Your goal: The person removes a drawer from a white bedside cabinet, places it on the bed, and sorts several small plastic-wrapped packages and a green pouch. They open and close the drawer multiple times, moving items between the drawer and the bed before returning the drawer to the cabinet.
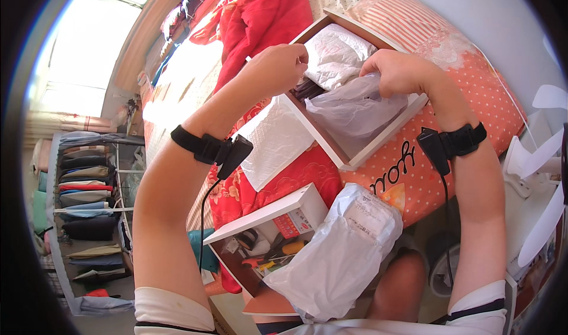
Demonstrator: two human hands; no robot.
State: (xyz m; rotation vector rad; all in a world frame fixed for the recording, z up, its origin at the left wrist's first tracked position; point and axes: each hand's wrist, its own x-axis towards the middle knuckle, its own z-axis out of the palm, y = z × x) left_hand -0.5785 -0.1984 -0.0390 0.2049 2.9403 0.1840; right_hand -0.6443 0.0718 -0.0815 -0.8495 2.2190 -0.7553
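A white-edged wooden drawer [355, 162] rests on the bed in front of me. In its far part lies a crumpled white plastic package [339, 53] with reddish marks on it. A translucent plastic bag [355, 106] fills the nearer part, and dark items [309, 89] show beside it. My right hand [397, 73] has its fingers closed on the upper edge of the bag. My left hand [277, 67] is over the drawer's left side, fingers curled, close to the white package. Whether anything is between its fingertips is hidden.
A second drawer [262, 215] with tools sits near my lap, partly under a white mailing bag [333, 255] bearing a label. A white padded envelope [273, 142] lies on the red bedding [284, 170]. Folded clothes fill a rack [55, 219] at left; a white fan [537, 153] stands right.
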